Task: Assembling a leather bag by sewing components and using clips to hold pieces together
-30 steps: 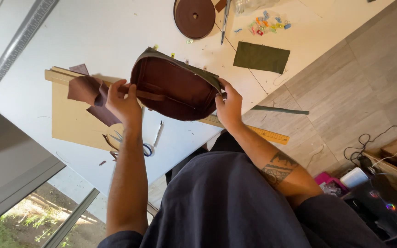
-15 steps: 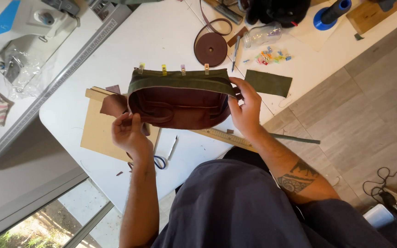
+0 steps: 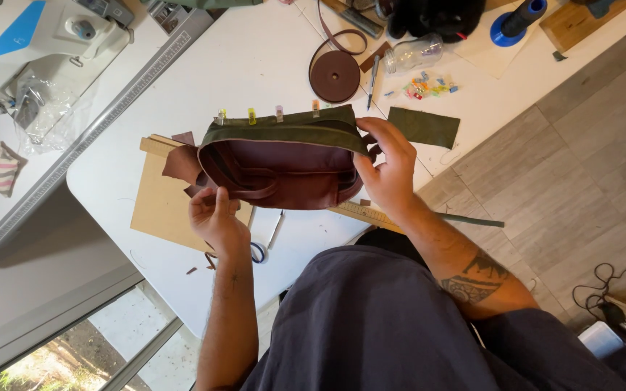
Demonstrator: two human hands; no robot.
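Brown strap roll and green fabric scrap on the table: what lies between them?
Head view: a pen lies between the brown strap roll and green fabric scrap.

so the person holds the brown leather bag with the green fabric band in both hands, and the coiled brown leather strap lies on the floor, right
Not quite. The coiled brown leather strap lies on the white table, not on the floor; the head view shows this. The rest holds: left hand and right hand both hold the brown leather bag with the green fabric band.

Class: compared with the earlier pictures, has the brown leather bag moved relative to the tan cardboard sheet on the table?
Cannot tell: the head camera itself moved. The brown leather bag lies over the tan cardboard sheet's right edge in each.
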